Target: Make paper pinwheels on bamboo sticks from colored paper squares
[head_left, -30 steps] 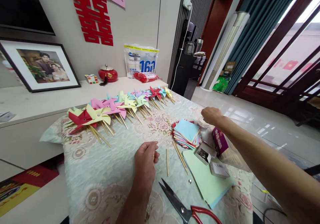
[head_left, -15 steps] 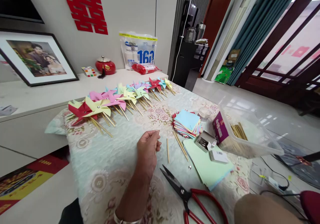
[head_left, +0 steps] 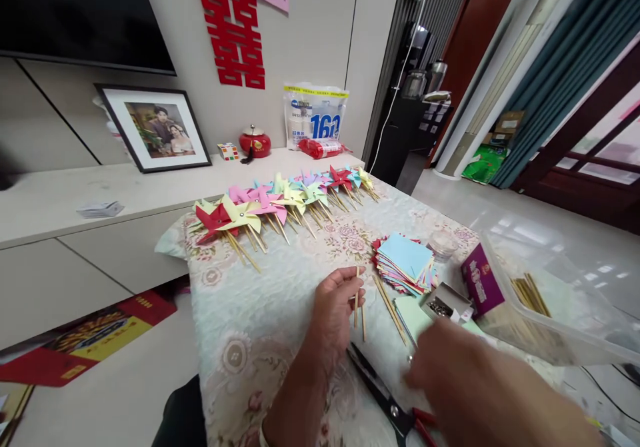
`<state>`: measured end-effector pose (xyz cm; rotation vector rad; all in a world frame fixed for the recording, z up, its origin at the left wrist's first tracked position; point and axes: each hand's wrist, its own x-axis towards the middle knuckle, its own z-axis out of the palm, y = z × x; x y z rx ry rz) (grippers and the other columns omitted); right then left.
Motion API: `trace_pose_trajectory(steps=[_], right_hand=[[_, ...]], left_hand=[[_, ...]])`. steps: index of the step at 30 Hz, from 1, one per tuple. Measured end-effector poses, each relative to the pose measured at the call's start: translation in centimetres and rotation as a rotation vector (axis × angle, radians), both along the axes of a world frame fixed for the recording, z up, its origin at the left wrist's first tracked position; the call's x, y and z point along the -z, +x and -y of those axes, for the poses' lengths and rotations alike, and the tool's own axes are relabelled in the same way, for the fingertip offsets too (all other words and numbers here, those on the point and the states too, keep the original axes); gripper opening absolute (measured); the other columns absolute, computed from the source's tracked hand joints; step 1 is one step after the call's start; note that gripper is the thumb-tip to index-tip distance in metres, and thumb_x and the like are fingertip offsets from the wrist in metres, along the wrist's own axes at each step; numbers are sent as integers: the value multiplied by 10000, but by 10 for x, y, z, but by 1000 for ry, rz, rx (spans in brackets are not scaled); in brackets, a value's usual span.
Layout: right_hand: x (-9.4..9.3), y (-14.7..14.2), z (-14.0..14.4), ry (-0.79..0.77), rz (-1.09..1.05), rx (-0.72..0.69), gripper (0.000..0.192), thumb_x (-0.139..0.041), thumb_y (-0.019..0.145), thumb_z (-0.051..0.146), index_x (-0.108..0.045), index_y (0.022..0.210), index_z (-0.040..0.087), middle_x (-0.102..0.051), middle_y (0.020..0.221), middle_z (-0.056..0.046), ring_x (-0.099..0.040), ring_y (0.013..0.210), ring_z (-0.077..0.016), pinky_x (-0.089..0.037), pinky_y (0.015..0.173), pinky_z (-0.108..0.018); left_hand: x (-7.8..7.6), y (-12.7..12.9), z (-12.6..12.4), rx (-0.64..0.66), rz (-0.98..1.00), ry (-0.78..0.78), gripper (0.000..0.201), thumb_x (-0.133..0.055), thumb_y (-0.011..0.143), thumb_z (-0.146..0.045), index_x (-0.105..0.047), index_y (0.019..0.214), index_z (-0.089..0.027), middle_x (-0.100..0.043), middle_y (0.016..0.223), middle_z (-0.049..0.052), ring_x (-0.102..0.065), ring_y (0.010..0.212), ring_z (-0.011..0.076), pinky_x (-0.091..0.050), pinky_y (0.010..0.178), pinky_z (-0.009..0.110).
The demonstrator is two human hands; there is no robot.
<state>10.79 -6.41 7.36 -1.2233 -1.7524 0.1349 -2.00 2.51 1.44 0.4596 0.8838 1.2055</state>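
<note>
Left hand rests low on the floral tablecloth, fingers pinched around a thin wooden stick held roughly upright — its upper end pokes above the fingertips, its lower end reaches toward the cloth. A second stick lies flat on the cloth just beside that hand, and a few more sticks lie slantwise between the hand and the paper stack. Right hand sits close to the camera, heavily blurred, over the near right part of the table; cannot tell whether it is open or closed, or whether it holds anything. Just under and left of it, scissors with dark blades and red handles lie on the cloth, partly hidden. Stack of coloured paper squares, blue sheet on top, sits right of the left hand. Near it, a small open box of metal pins and a clear plastic tub holding more sticks and a purple box. Along the far edge of the table — a row of finished paper pinwheels on sticks, red, yellow, pink, green, blue, overlapping.
</note>
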Motion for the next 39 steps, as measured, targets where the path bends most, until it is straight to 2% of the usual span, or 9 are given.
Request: trace_pose_trajectory(steps=[2, 3, 6, 10, 14, 19, 24, 29, 39], right_hand=[[7, 3, -28, -8, -55, 19, 165, -574, 975, 291, -719, 995, 215, -723, 931, -66, -674, 759, -193, -541, 666, -314], [13, 5, -41, -40, -166, 32, 163, -580, 964, 289, -727, 959, 218, -718, 861, -43, -656, 692, -175, -520, 625, -297], [31, 14, -66, -270, -407, 23, 177, -649, 894, 351, -748, 907, 205, -673, 719, -11, -589, 614, -154, -470, 583, -278], [43, 20, -72, -499, -656, -133, 275, -719, 818, 449, -757, 900, 189, -631, 679, 4, -552, 589, -136, -430, 580, -266], [42, 18, -70, -609, -813, -258, 333, -791, 739, 498, -753, 797, 172, -615, 646, 9, -479, 541, -99, -363, 538, -236], [41, 19, -72, -638, -967, -240, 306, -882, 629, 415, -708, 653, 165, -566, 556, 34, -433, 518, -82, -317, 523, -222], [45, 27, -77, -589, -1153, -186, 291, -886, 611, 370, -683, 635, 164, -512, 504, 55, -389, 474, -67, -270, 484, -212], [48, 35, -82, -533, -1199, -166, 286, -871, 624, 364, -660, 631, 172, -480, 487, 70, -362, 464, -59, -283, 491, -206], [49, 34, -81, -535, -1153, -165, 294, -864, 647, 384, -662, 632, 171, -482, 492, 59, -372, 480, -73, -277, 507, -225]], left_hand=[[-4, 1, 2, 26, 1, 43, 338, -823, 545, -252, -733, 841, -117, -657, 697, 11, -551, 598, 95, -423, 610, 237], [-6, 1, 3, 35, 2, 64, 333, -828, 555, -260, -736, 841, -118, -662, 692, 10, -546, 597, 93, -419, 608, 234], [-8, 3, 6, 71, -26, 126, 322, -843, 579, -271, -743, 844, -118, -663, 676, 3, -527, 589, 83, -407, 603, 224], [-6, 6, 8, 143, -33, 170, 334, -872, 587, -287, -694, 827, -138, -683, 705, 8, -558, 618, 98, -409, 617, 231], [-2, 8, 11, 201, -52, 172, 367, -886, 578, -315, -629, 782, -153, -666, 676, 0, -555, 608, 101, -398, 596, 230], [-4, 10, 14, 314, -53, 142, 383, -881, 582, -346, -606, 764, -152, -627, 627, -24, -500, 545, 76, -367, 549, 218], [-10, 8, 17, 440, -80, 100, 369, -854, 587, -341, -641, 801, -130, -651, 639, -6, -498, 514, 69, -345, 513, 219], [-13, 6, 18, 527, -163, 84, 341, -814, 591, -305, -649, 827, -122, -696, 703, 30, -537, 534, 79, -350, 507, 219], [1, 11, 16, 471, -328, 94, 236, -735, 539, -229, -625, 736, -159, -618, 581, -26, -530, 523, 98, -378, 509, 230]])
